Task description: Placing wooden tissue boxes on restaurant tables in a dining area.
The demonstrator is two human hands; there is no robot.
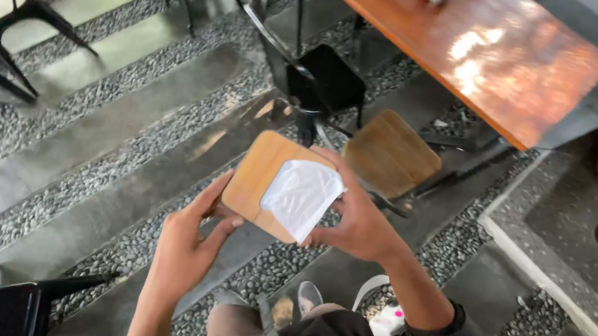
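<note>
Above pebbled floor, left hand (186, 250), right hand (362, 220), wooden board (255, 173) edges

Both arms come up from the bottom of the frame, forearms angled inward. Left hand (187, 242) is raised with fingers stretched up, thumb out to the side — right hand (361, 217) is curled in from the other side, with a dark band on its wrist.

Pebble-and-slab floor (121, 159) under chairs (326, 86) and table (486, 54).
</note>
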